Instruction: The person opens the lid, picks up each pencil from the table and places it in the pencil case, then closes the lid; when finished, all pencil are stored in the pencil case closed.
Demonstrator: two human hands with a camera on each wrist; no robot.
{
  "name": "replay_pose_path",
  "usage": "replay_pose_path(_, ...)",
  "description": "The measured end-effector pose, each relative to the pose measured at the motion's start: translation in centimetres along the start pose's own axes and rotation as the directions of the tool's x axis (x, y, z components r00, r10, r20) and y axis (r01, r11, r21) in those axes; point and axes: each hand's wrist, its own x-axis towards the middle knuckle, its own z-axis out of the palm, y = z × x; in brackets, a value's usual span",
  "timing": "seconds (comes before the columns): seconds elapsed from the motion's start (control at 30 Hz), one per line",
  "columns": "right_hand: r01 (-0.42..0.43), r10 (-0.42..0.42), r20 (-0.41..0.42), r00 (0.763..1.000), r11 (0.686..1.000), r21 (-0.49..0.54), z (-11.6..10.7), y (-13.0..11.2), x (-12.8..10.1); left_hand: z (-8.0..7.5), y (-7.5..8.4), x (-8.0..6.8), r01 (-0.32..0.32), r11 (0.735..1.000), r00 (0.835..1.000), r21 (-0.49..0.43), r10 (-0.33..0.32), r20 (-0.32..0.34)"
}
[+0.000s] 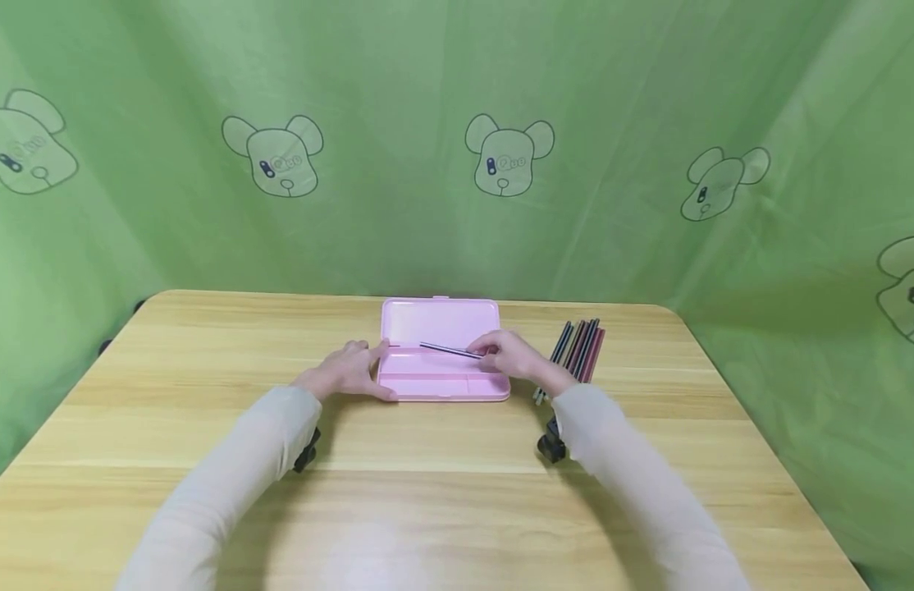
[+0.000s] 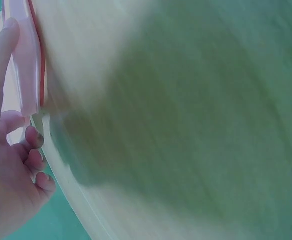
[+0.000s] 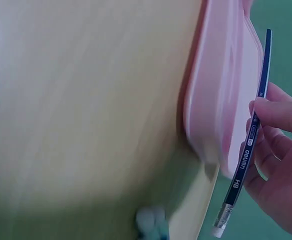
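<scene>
An open pink pencil case (image 1: 441,361) lies on the wooden table (image 1: 206,460), lid flat toward the back. My right hand (image 1: 510,355) pinches a dark blue pencil (image 1: 450,350) and holds it over the case's tray. The right wrist view shows the pencil (image 3: 251,140) with its eraser end down, next to the case's edge (image 3: 211,100). My left hand (image 1: 351,371) rests against the left end of the case, thumb on its corner; in the left wrist view the hand (image 2: 11,165) has its thumb along the pink case (image 2: 26,60).
Several dark and red pencils (image 1: 578,349) lie in a row on the table just right of the case. A green curtain with bear prints (image 1: 509,160) hangs behind and around the table.
</scene>
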Motion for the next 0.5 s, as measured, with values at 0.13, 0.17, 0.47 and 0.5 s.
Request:
replay_pose_path(0.13,0.041,-0.041,0.009,0.999,0.998,-0.037,1.2,-0.6,0.8,0.0,0.0,-0.1,0.003,1.000,1.000,-0.001,-0.003,-0.001)
replay_pose_path(0.17,0.053,-0.052,0.012,0.999,0.997,-0.050,1.5,-0.8,1.0,0.0,0.0,-0.1,0.005,1.000,1.000,0.000,-0.005,0.002)
replay_pose_path(0.47,0.035,-0.031,0.039,0.999,0.994,-0.107,3.1,-1.3,2.6,-0.1,0.1,0.1,-0.003,1.000,1.000,0.018,0.003,0.005)
replay_pose_path(0.5,0.031,-0.027,0.040,0.999,0.993,-0.111,3.2,-1.3,2.7,-0.1,0.1,0.2,0.002,1.000,1.000,0.020,-0.002,0.011)
